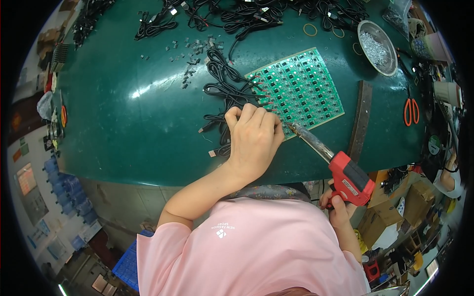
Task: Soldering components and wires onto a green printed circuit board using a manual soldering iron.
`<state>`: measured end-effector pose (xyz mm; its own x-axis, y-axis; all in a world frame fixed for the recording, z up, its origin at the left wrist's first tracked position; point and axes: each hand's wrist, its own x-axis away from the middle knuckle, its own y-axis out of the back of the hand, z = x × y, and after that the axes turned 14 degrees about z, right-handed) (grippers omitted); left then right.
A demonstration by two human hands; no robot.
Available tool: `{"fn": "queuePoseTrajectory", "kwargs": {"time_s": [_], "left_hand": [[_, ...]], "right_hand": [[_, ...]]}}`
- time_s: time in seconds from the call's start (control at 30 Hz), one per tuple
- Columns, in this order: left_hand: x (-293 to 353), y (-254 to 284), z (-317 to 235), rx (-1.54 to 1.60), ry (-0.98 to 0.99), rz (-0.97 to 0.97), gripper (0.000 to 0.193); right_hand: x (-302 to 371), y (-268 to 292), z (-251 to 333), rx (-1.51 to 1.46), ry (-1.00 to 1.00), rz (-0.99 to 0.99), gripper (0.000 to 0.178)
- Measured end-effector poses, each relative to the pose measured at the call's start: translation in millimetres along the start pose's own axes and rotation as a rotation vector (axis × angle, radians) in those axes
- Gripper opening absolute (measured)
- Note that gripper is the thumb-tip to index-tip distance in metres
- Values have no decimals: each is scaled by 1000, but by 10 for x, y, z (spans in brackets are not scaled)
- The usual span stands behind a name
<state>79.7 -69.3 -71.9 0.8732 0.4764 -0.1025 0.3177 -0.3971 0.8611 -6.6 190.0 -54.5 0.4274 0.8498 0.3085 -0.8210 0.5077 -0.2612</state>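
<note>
In my right hand [340,211] is a red and black soldering gun [349,178], my fingers wrapped round its handle. Its metal barrel points up and left, and the tip meets the lower left part of a green circuit board panel [316,81]. My left hand [254,138] is closed at the panel's left edge, close to that tip. Its fingertips are hidden from above, so what they pinch does not show. Black USB cables [224,89] lie bundled beside and under this hand. Several have thin red wire ends resting along the panel's left edge.
Small dark spring-like parts [197,47] are scattered left of the cables. More black cables [252,15] pile up at the back. Far right are a metal bowl [363,30] of small clear pieces and orange-handled scissors [411,112]. A dark flat bar [360,118] lies right of the panel.
</note>
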Motion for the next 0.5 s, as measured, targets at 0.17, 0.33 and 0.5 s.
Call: {"fn": "queuePoseTrajectory", "kwargs": {"time_s": [0.17,0.33,0.5], "left_hand": [[1,22,5,12,-6,19,17],[4,28,12,18,-11,31,17],[-6,45,1,13,-7,35,17]], "right_hand": [[-26,-6,4,-2,-13,24,35],[11,29,-10,32,-7,38,35],[58,104,-62,36,43,47,40]]}}
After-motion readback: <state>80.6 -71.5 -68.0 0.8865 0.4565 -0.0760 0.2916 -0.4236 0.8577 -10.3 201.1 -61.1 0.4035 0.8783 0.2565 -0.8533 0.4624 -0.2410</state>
